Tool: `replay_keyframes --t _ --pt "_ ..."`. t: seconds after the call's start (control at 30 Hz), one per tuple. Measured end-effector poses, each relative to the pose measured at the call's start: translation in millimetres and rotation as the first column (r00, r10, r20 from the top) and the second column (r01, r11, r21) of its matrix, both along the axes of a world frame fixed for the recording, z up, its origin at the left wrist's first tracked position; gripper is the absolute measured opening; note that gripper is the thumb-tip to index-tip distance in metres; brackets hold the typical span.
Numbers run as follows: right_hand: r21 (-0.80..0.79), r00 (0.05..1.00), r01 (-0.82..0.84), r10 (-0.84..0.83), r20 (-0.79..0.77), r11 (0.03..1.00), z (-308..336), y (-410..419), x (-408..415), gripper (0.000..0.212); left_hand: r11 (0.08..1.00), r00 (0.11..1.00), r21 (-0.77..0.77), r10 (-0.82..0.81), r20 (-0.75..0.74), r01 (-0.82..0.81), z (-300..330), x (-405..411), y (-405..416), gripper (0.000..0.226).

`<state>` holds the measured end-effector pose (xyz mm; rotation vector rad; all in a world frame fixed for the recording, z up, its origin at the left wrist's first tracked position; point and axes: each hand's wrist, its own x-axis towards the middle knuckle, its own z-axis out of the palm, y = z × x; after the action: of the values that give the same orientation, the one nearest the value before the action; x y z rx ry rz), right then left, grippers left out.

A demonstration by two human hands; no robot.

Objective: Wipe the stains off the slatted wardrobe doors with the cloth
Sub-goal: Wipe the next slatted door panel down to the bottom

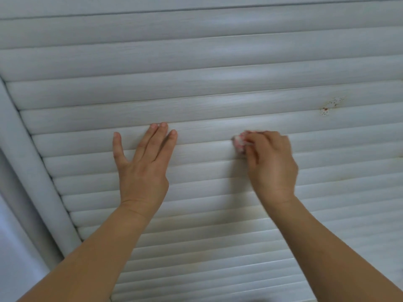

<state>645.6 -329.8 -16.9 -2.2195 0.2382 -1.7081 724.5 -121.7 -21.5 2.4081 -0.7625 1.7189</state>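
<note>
Slatted wardrobe door [218, 88]: white, with a faint wood-grain print; rounded horizontal slats run the full width of the view. The surface fills nearly the whole frame and is seen from below at a steep angle.

Stain [329, 105]: a cluster of small reddish-brown specks with a pale smear around them, spread across two adjoining slats at the upper right of the door. It lies up and to the right of the right hand, apart from it and from the cloth.

Cloth [239, 143]: a small bunched wad, white with pink, slightly blurred. It is pressed against a slat near the middle of the door, and only its left end shows past the fingers.

Right hand [272, 158]: fingers curled round the cloth, gripping it against the slats, back of the hand toward the camera.

Left hand [141, 164]: holds nothing; fingers straight and spread, lying flat on the slats to the left of the cloth, well apart from it. Fingertips reach about the same slat as the cloth.

Door frame [32, 171]: a white rounded upright runs diagonally along the left edge of the slats. Beyond it, at far left, is a plain pale surface [13, 247]. No containers are in view.
</note>
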Motion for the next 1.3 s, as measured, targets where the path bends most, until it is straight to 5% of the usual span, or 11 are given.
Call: replay_keyframes --t 0.1,0.27,0.4,0.5,0.6,0.73,1.07,1.17,1.3 --pt "0.196 0.996 0.084 -0.076 -0.048 0.977 -2.9 -23.0 -7.6 0.019 0.999 1.0 -0.033 -0.009 0.021 0.01 -1.2 0.6 -4.2 0.067" --pt "0.262 0.998 0.057 -0.06 0.004 0.963 -2.5 -3.7 0.5 0.019 0.997 0.999 -0.065 -0.027 0.046 0.03 -2.0 1.3 -7.0 0.064" --pt "0.095 0.992 -0.117 0.111 0.058 0.989 -1.4 34.5 13.6 0.015 0.997 0.999 -0.067 -0.029 0.038 0.032 -2.1 2.0 -6.3 0.064" --pt "-0.09 0.976 -0.216 0.213 -0.04 0.972 -7.9 63.5 22.9 0.025 0.998 0.999 -0.057 -0.017 0.03 0.019 -2.1 1.1 -5.9 0.063" --pt "-0.289 0.988 -0.154 0.147 -0.045 0.945 -19.4 76.5 30.9 0.011 1.0 1.0 -0.025 -0.005 0.017 0.005 -1.9 0.7 -4.2 0.064" --pt "-0.36 0.994 -0.105 0.089 -0.059 0.927 -27.8 58.3 29.5 0.02 1.0 1.0 -0.002 0.014 -0.01 -0.014 -0.3 -0.1 -0.4 0.067" --pt "0.151 0.984 -0.122 0.139 -0.111 0.981 -28.9 -30.1 -27.1 0.012 0.997 0.997 -0.075 -0.03 -0.071 0.025 -0.1 -9.9 -4.6 0.067" --pt "0.595 0.888 -0.309 0.448 -0.098 0.742 -20.1 -27.5 -48.2 0.01 0.977 0.985 -0.205 -0.089 -0.147 0.057 0.4 -23.7 -16.4 0.061" --pt "0.802 0.694 -0.38 0.715 -0.083 0.462 -10.4 -15.3 -73.6 0.016 0.89 0.864 -0.279 -0.431 -0.261 0.36 -0.9 -52.1 -46.2 0.051"
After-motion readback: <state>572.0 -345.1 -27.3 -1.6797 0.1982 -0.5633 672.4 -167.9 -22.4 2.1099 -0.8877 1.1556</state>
